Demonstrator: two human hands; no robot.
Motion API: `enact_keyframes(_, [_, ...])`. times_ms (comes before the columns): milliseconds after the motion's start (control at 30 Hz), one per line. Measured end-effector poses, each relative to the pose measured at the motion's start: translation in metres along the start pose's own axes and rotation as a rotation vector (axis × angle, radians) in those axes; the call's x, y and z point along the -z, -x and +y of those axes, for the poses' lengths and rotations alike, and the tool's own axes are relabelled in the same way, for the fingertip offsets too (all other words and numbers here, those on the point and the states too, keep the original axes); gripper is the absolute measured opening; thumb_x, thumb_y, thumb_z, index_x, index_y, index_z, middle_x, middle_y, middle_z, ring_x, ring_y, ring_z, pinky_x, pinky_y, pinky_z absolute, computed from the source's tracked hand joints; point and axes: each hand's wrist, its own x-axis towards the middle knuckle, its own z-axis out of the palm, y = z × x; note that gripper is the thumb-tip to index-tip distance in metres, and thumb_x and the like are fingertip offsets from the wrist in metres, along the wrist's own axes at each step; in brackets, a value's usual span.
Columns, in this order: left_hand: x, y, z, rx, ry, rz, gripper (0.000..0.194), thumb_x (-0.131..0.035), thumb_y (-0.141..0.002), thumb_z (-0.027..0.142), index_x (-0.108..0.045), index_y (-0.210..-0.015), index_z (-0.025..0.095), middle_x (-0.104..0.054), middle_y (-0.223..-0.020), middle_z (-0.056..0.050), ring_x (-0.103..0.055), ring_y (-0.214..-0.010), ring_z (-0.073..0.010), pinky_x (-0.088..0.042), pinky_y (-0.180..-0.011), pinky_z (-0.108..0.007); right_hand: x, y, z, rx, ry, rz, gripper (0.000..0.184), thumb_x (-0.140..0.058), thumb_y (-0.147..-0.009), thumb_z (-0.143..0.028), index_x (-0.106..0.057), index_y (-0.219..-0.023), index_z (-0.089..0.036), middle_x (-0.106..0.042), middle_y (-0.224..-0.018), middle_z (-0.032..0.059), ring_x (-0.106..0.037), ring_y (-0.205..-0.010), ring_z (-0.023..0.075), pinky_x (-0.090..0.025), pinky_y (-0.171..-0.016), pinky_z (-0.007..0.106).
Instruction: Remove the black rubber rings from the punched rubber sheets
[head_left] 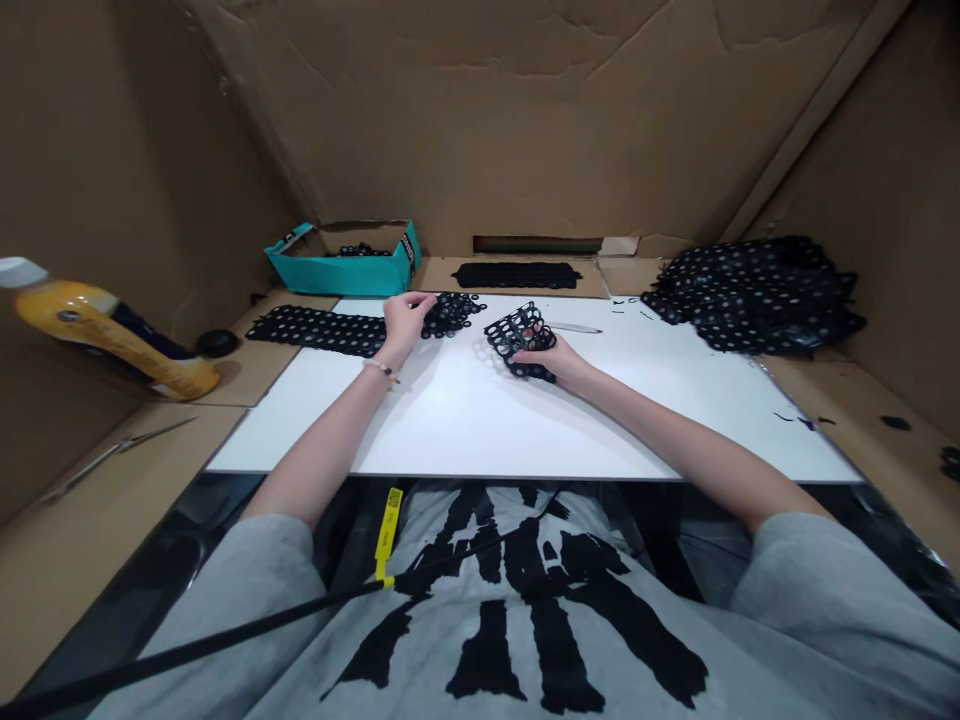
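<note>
My right hand (550, 358) is wrapped round a curled piece of black mesh (507, 330) full of round holes, held just over the white board (480, 430). A pale dotted shadow or reflection shows on the board under the mesh. My left hand (405, 322) is closed in a pinch at a small pile of black rings (452, 314); what lies between its fingertips is too small to make out. A flat strip of black holed sheet (319, 328) runs out to the left, its right end behind my left hand.
A teal box (345, 275) holds black rings. Behind the board lies a black strip (517, 275); a pen-like tool (576, 328) is nearby. Black holed sheets (757, 295) are heaped right. Left are a yellow bottle (112, 335), scissors-like tool (127, 443) and black round object (217, 343). Cardboard walls (480, 120) enclose everything.
</note>
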Motion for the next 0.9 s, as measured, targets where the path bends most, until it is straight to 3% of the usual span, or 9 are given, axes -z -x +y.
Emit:
enact_keyframes(100, [0.007,-0.001,-0.008,-0.061,-0.266,0.006,0.029,-0.062,-0.089,0.040,-0.079,-0.106,0.025,-0.068,-0.129,-0.011,-0.043,-0.125,-0.0395,-0.032,-0.105,-0.056,0.000,0.000,0.000,-0.007,-0.004,0.007,0.060,-0.094,-0.040,-0.025,-0.061,-0.090,-0.022,-0.071,-0.080,-0.0017,-0.067,-0.083,0.0216,-0.053,-0.088,0.041])
enact_keyframes(200, [0.006,0.009,0.005,-0.175,-0.312,-0.018,0.036,-0.056,-0.093,0.038,-0.073,-0.122,0.025,-0.060,-0.141,-0.011,-0.039,-0.127,-0.0399,-0.031,-0.104,-0.056,0.000,0.000,0.000,-0.006,-0.019,0.003,0.060,-0.094,-0.040,-0.025,-0.062,-0.090,-0.022,-0.073,-0.083,-0.0010,-0.068,-0.085,0.0219,-0.053,-0.088,0.041])
enact_keyframes(267, [0.004,0.019,0.021,-0.302,-0.269,-0.097,0.034,-0.054,-0.095,0.039,-0.072,-0.120,0.024,-0.065,-0.131,-0.012,-0.044,-0.123,-0.0354,-0.032,-0.105,-0.051,0.000,-0.001,0.002,0.000,-0.033,-0.008,0.058,-0.094,-0.041,-0.025,-0.062,-0.089,-0.022,-0.074,-0.085,-0.0005,-0.068,-0.086,0.0217,-0.053,-0.089,0.041])
enact_keyframes(367, [-0.002,0.040,0.047,-0.501,-0.204,-0.346,0.029,-0.060,-0.093,0.045,-0.073,-0.106,0.023,-0.072,-0.110,-0.009,-0.054,-0.109,-0.0300,-0.035,-0.104,-0.045,0.002,-0.002,0.004,0.020,-0.053,-0.016,0.055,-0.094,-0.043,-0.027,-0.063,-0.088,-0.021,-0.075,-0.088,-0.0002,-0.069,-0.086,0.0209,-0.053,-0.090,0.040])
enact_keyframes(433, [-0.009,0.057,0.061,-0.592,-0.186,-0.488,0.029,-0.069,-0.087,0.048,-0.073,-0.100,0.023,-0.074,-0.102,-0.008,-0.056,-0.104,-0.0294,-0.038,-0.100,-0.044,0.003,-0.003,0.006,0.043,-0.069,-0.027,0.054,-0.094,-0.045,-0.028,-0.064,-0.088,-0.021,-0.075,-0.089,-0.0004,-0.068,-0.085,0.0202,-0.053,-0.089,0.039])
enact_keyframes(500, [-0.015,0.072,0.068,-0.630,-0.165,-0.546,0.029,-0.073,-0.084,0.047,-0.073,-0.100,0.022,-0.075,-0.098,-0.007,-0.057,-0.100,-0.0286,-0.041,-0.095,-0.042,0.004,-0.002,0.006,0.067,-0.085,-0.062,0.051,-0.094,-0.048,-0.031,-0.065,-0.089,-0.021,-0.075,-0.089,-0.0002,-0.068,-0.085,0.0197,-0.053,-0.089,0.038])
enact_keyframes(633, [-0.025,0.082,0.070,-0.507,-0.053,-0.513,0.021,-0.072,-0.083,0.039,-0.073,-0.093,0.021,-0.075,-0.092,-0.006,-0.061,-0.093,-0.0252,-0.046,-0.086,-0.038,0.004,-0.002,0.005,0.083,-0.141,-0.118,0.052,-0.093,-0.051,-0.029,-0.066,-0.094,-0.022,-0.075,-0.089,-0.0007,-0.069,-0.087,0.0198,-0.053,-0.092,0.037])
enact_keyframes(800, [-0.029,0.073,0.063,-0.286,0.140,-0.508,0.023,-0.070,-0.080,0.033,-0.077,-0.094,0.016,-0.078,-0.096,-0.008,-0.068,-0.087,-0.0218,-0.050,-0.078,-0.032,0.004,-0.005,0.008,0.071,-0.154,-0.087,0.059,-0.094,-0.046,-0.020,-0.067,-0.099,-0.022,-0.076,-0.092,-0.0005,-0.069,-0.090,0.0196,-0.051,-0.096,0.038])
enact_keyframes(900, [-0.034,0.069,0.058,-0.209,0.228,-0.533,0.027,-0.068,-0.080,0.028,-0.077,-0.100,0.014,-0.077,-0.086,-0.008,-0.069,-0.079,-0.0197,-0.050,-0.072,-0.029,0.004,-0.006,0.008,0.070,-0.108,-0.055,0.058,-0.094,-0.046,-0.021,-0.069,-0.098,-0.021,-0.076,-0.090,-0.0002,-0.068,-0.087,0.0197,-0.051,-0.094,0.038])
